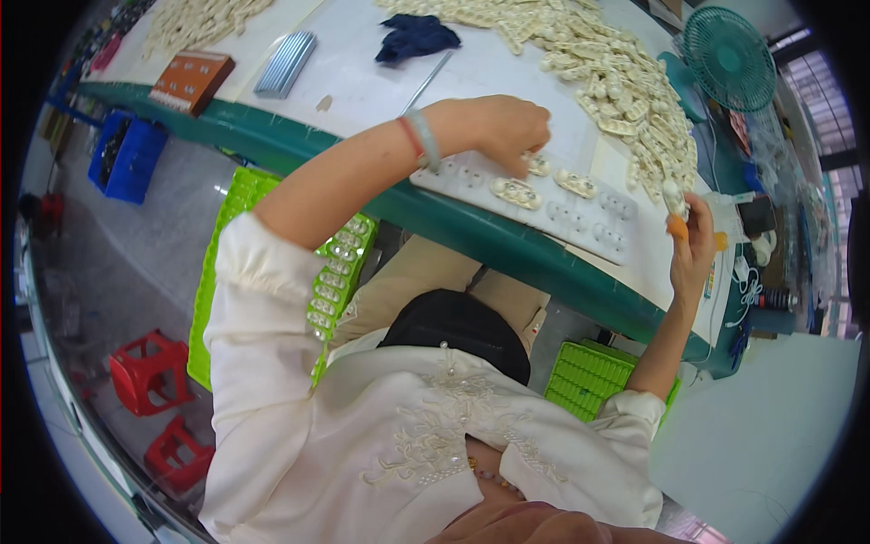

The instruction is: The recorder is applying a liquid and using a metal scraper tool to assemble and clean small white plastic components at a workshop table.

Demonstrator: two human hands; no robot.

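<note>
My left hand (pixel 509 129) reaches over a white moulded tray (pixel 471 186) at the table's front edge. Its fingers are curled down at a small cream plastic part (pixel 538 166) on the tray, partly hidden by the hand. Two more oblong cream parts, a nearer one (pixel 516 193) and one farther right (pixel 575 183), sit in the tray's hollows. My right hand (pixel 694 243) is closed on a cream plastic piece (pixel 672 198), held upright just right of the tray. Orange covers (pixel 677 227) show on its fingers.
A large heap of cream parts (pixel 625 100) curves along the table's back right. A dark blue cloth (pixel 417 38), a ridged metal block (pixel 286 63) and a brown box (pixel 190 80) lie farther left. Green trays (pixel 222 272) stand beside my lap. A green fan (pixel 728 56) stands at right.
</note>
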